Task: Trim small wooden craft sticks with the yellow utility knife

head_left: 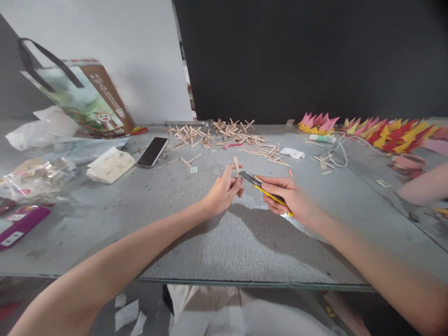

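Observation:
In the middle of the head view, my left hand [226, 188] is closed on a small wooden craft stick [236, 165], which points up from the fingers. My right hand [285, 193] grips a yellow and black utility knife [268, 188]. Its blade reaches left to the stick, close to my left fingertips; whether it touches the wood I cannot tell. Beyond my hands lies a loose heap of craft sticks [231, 133], many of them crossed over one another. Both hands are held above the grey table [196, 247].
A phone [153, 152], a tissue pack [110, 165] and a paper bag [91, 102] stand on the left. Folded paper pieces [399, 135] in yellow, red and pink line the back right, near a white cable [341, 154]. Another person's arm [425, 184] rests at the right edge.

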Motion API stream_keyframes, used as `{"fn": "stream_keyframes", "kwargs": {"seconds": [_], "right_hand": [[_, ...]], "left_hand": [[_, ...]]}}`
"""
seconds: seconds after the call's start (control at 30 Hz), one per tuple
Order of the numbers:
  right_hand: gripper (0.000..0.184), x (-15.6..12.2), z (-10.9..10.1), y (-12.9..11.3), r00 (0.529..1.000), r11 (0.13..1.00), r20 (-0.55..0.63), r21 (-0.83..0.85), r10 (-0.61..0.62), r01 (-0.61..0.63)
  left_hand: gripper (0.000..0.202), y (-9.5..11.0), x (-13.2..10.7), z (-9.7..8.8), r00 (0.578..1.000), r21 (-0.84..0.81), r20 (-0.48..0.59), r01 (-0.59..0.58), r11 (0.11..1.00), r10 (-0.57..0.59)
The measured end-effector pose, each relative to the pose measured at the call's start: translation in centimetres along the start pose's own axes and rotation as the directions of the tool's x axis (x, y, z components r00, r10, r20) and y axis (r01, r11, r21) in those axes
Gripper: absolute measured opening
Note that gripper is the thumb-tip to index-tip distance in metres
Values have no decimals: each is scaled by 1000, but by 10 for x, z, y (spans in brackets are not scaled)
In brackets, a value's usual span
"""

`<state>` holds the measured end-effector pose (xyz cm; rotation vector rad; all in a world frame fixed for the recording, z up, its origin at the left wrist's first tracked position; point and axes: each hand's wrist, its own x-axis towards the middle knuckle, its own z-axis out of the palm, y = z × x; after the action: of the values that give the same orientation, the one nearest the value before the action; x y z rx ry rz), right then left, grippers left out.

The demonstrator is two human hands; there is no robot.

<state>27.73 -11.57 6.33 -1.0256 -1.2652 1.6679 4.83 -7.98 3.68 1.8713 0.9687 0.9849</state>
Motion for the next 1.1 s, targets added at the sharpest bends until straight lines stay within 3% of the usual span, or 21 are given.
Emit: {"fn": "stream_keyframes", "kwargs": {"seconds": [0.47,0.63,0.77,0.87,0.97,1.1], "right_hand": [[23,4,6,-1,989,951,90,277,117,-137],[19,3,1,-6,998,962,37,271,-43,32],[16,3,-2,-5,975,973,-52,70,-215,218],[23,3,1,-1,917,915,-144,-225,-372,335],[27,3,5,4,857,781,-192,-539,-479,316],[27,2,9,11,851,661,-135,-695,-508,284]], "left_hand": [[34,3,1,2,1000,-59,-14,12,998,-13],[35,0,2,6,998,-88,-29,55,995,-58],[34,-1,0,8,997,-99,-5,72,992,-73],[34,1,-2,10,998,-116,12,60,991,-59],[35,4,-6,13,998,-111,47,46,993,-41],[37,7,-11,17,994,-57,107,8,998,-2]]}}
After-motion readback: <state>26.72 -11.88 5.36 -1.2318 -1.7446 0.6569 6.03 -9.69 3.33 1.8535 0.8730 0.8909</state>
